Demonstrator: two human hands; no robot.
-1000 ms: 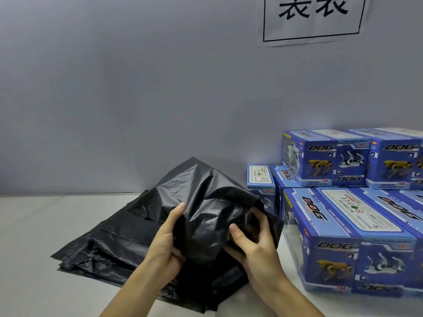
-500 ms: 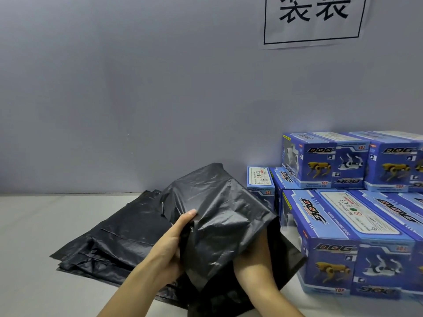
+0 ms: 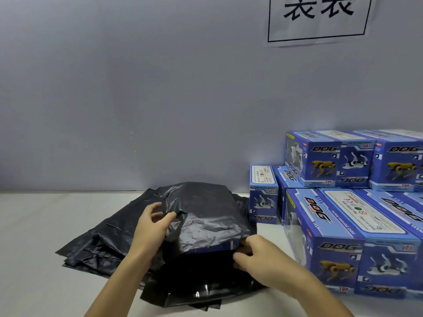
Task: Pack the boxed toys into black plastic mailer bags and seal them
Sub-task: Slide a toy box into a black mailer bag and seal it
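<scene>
Now the left hand pinches the upper film of the black bag between thumb and fingers, at about 9 o'clock of the bulge. The right hand is curled on the open edge of the bag at 4 o'clock, where a thin strip of the blue box shows under the film. A second ago the bag stood up as a loose tent over both hands; half a second ago the right hand was deep inside it. Since then the film has come down flat and takes a box shape, and the right hand has come out to the mouth. I judge the toy is nearly fully inside, so closing the flap comes next. The bag lies on the pile of spare bags, at 9 o'clock. The other boxes are stacked at 3 o'clock.
</scene>
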